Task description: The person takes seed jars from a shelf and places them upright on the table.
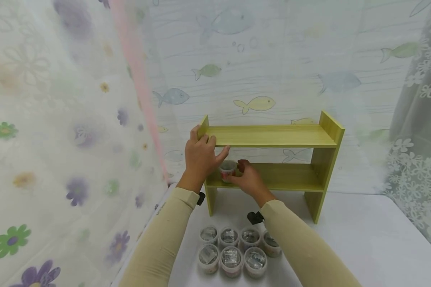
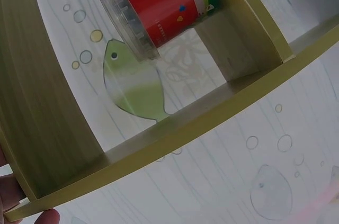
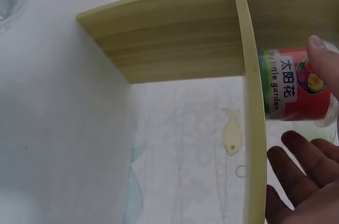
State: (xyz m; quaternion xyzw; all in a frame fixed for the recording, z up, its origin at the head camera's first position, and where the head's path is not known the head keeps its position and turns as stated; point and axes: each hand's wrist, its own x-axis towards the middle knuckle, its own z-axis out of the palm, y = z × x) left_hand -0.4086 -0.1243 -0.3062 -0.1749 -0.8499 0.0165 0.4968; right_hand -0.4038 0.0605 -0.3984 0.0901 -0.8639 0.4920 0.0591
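Observation:
A yellow-green two-tier wooden shelf (image 1: 269, 136) stands on the white table. At its upper left corner, my left hand (image 1: 200, 157) grips the side panel, fingers around the edge and thumb toward the middle. A small plastic cup (image 3: 296, 83) with a red and green "My little garden" label stands on the lower board, near that panel. My right hand (image 1: 250, 181) is at the cup; its thumb (image 3: 324, 62) rests on the label, while the other visible fingers are spread apart from it in the right wrist view.
Several similar cups (image 1: 231, 257), with silvery packets inside, stand in two rows on the white table (image 1: 366, 239) in front of the shelf. A curtain with fish prints (image 1: 273, 59) hangs behind; a flowered one (image 1: 75, 159) hangs at the left.

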